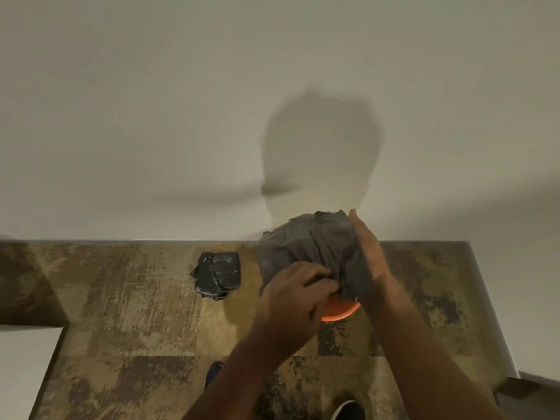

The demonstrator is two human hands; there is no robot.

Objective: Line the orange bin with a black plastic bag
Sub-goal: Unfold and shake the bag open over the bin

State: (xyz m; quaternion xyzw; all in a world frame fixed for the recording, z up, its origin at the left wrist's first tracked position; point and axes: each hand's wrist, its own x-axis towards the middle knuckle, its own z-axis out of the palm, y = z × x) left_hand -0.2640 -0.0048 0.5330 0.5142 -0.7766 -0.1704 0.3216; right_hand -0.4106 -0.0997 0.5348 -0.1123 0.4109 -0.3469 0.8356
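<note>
So the orange bin (341, 312) sits on the patterned floor (136, 313) right by the wall (181, 101), and only a sliver of its near rim shows. The rest is buried under the black plastic bag (312, 253), which puffs up over the top and casts a big shadow on the wall. The left hand (298, 298) has its grip pinched shut on a fold of the bag at the near rim. The right hand (368, 253) is flat and open, fingers straight, pressed along the bag's right side, not gripping anything. A folded stack of spare black bags (218, 274) lies on the floor just left of the bin. Two shoes peek in at the bottom, kinda blurry.
</note>
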